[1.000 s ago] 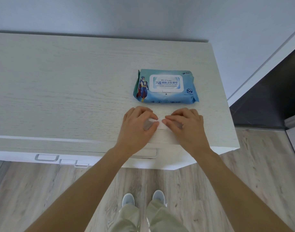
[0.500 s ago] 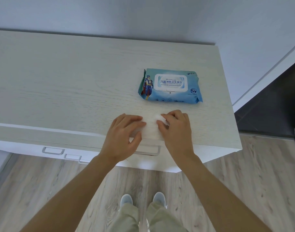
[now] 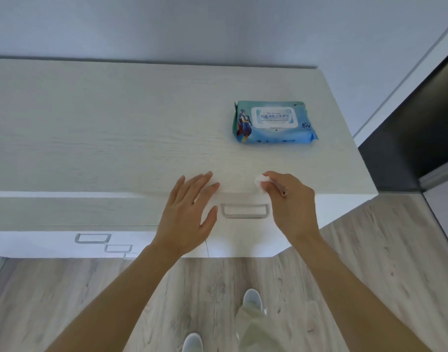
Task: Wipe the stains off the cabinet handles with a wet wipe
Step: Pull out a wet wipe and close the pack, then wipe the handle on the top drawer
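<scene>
Head: wipe (image 3: 260, 183) in right hand (image 3: 291, 201).

A home room: pale wood-grain cabinet (image 3: 116, 128) with drawers, plain wall (image 3: 192, 26), laminate floor (image 3: 370, 262).

Head camera looks steeply down over cabinet (image 3: 141, 138).

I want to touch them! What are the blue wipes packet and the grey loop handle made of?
The blue wipes packet looks like soft glossy plastic film: crimped ends, printed picture. The grey loop handle between the hands looks like matte brushed metal, though painted plastic is possible.
</scene>
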Motion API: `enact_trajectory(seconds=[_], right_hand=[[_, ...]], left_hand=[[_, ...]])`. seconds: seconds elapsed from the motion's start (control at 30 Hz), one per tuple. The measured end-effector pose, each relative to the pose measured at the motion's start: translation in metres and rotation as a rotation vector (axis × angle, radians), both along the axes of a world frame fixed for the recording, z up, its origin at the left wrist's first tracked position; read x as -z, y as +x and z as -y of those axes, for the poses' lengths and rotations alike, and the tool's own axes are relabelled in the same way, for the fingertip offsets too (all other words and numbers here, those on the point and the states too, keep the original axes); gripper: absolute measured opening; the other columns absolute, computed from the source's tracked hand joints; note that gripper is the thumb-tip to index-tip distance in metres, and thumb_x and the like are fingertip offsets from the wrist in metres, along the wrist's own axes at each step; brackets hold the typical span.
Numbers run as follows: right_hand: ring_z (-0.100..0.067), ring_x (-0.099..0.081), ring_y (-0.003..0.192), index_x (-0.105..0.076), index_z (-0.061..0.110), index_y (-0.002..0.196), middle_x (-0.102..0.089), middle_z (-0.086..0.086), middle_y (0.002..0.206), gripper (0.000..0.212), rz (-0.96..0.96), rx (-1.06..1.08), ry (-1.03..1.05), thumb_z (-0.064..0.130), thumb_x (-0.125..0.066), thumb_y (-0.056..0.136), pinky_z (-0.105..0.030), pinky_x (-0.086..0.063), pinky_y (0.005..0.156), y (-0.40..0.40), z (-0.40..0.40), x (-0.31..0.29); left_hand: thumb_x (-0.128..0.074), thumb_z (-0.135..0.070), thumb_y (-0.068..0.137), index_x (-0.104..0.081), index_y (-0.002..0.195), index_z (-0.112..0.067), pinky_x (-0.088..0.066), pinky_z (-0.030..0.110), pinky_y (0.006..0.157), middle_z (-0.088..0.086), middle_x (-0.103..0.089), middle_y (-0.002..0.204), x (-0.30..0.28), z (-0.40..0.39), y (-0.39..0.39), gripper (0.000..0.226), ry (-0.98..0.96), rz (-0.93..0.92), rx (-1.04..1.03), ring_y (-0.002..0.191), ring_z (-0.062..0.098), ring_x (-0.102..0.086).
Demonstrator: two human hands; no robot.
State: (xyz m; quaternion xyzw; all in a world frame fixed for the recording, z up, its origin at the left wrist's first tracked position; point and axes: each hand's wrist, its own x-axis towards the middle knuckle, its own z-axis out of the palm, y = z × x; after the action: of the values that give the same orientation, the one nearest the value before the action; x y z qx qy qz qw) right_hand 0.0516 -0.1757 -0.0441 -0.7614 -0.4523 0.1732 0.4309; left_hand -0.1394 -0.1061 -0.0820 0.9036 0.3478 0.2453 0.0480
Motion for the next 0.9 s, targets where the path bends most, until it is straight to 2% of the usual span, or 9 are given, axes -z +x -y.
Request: enact_trajectory(seconds=[0.1, 0.17, 0.3, 0.43, 0.57, 0.67, 0.83, 0.9], right_hand=[[-0.006, -0.058, 0.089, -0.068, 0.01, 0.112, -0.061, 0.01, 0.096, 0.022, -0.015, 0.082, -0.023, 0.009, -0.061, 0.091, 0.003, -0.037, 0.079, -0.018, 0.014, 0.007], [-0.006, -0.057, 0.088, -0.068, 0.009, 0.112, -0.061, 0.01, 0.094, 0.022, -0.01, 0.125, -0.026, 0.007, -0.061, 0.09, 0.008, -0.034, 0.076, -0.026, 0.022, 0.012], [-0.002, -0.057, 0.082, -0.069, 0.011, 0.108, -0.061, 0.011, 0.093, 0.02, 0.006, 0.177, -0.032, 0.007, -0.061, 0.09, 0.002, -0.037, 0.073, -0.034, 0.037, 0.018], [0.015, -0.056, 0.079, -0.072, 0.018, 0.094, -0.061, 0.019, 0.085, 0.018, 0.002, 0.183, -0.014, 0.005, -0.06, 0.089, 0.005, -0.037, 0.072, -0.031, 0.048, 0.024], [0.007, -0.055, 0.076, -0.071, 0.015, 0.102, -0.059, 0.014, 0.088, 0.019, 0.044, 0.188, -0.047, 0.005, -0.061, 0.089, 0.007, -0.035, 0.07, -0.02, 0.052, 0.03], [-0.001, -0.054, 0.075, -0.071, 0.014, 0.103, -0.059, 0.01, 0.092, 0.02, 0.081, 0.16, -0.061, 0.004, -0.06, 0.09, 0.006, -0.035, 0.069, -0.008, 0.053, 0.038], [0.007, -0.051, 0.07, -0.071, 0.01, 0.102, -0.063, 0.001, 0.094, 0.02, 0.201, 0.125, 0.023, 0.0, -0.06, 0.088, 0.006, -0.034, 0.069, 0.011, 0.049, 0.064], [0.003, -0.052, 0.066, -0.071, 0.01, 0.102, -0.065, 0.0, 0.094, 0.02, 0.247, 0.114, 0.084, 0.0, -0.063, 0.086, 0.005, -0.035, 0.069, 0.015, 0.043, 0.08]], left_hand=[[-0.042, -0.027, 0.089, -0.055, 0.131, -0.004, -0.031, 0.051, 0.11, 0.015, -0.045, 0.142, 0.011, 0.009, -0.017, 0.049, 0.1, -0.128, 0.065, 0.131, 0.029, -0.044], [-0.05, -0.023, 0.087, -0.051, 0.134, -0.003, -0.032, 0.052, 0.11, 0.016, -0.041, 0.145, 0.019, 0.014, -0.023, 0.051, 0.152, -0.185, 0.082, 0.133, 0.03, -0.041], [-0.07, -0.015, 0.074, -0.043, 0.139, -0.001, -0.03, 0.055, 0.109, 0.019, -0.033, 0.149, 0.034, 0.02, -0.027, 0.071, 0.172, -0.242, 0.049, 0.137, 0.033, -0.034], [-0.069, -0.014, 0.075, -0.022, 0.148, -0.004, -0.022, 0.055, 0.113, 0.019, -0.015, 0.155, 0.056, 0.019, -0.026, 0.087, 0.234, -0.294, 0.018, 0.143, 0.032, -0.018], [-0.069, -0.025, 0.078, -0.012, 0.149, -0.005, -0.011, 0.058, 0.113, 0.014, -0.002, 0.158, 0.075, 0.019, -0.017, 0.094, 0.286, -0.31, -0.066, 0.145, 0.029, -0.006], [-0.067, -0.033, 0.079, -0.011, 0.149, -0.005, -0.009, 0.061, 0.112, 0.013, 0.011, 0.158, 0.088, 0.018, -0.007, 0.094, 0.329, -0.294, -0.133, 0.146, 0.028, 0.001], [-0.06, -0.042, 0.084, -0.008, 0.149, 0.0, -0.011, 0.063, 0.111, 0.015, 0.013, 0.157, 0.118, 0.007, 0.011, 0.093, 0.476, -0.182, -0.217, 0.145, 0.031, 0.007], [-0.051, -0.046, 0.09, -0.002, 0.149, 0.0, -0.01, 0.062, 0.11, 0.015, 0.015, 0.157, 0.131, -0.002, 0.02, 0.09, 0.526, -0.098, -0.235, 0.145, 0.032, 0.008]])
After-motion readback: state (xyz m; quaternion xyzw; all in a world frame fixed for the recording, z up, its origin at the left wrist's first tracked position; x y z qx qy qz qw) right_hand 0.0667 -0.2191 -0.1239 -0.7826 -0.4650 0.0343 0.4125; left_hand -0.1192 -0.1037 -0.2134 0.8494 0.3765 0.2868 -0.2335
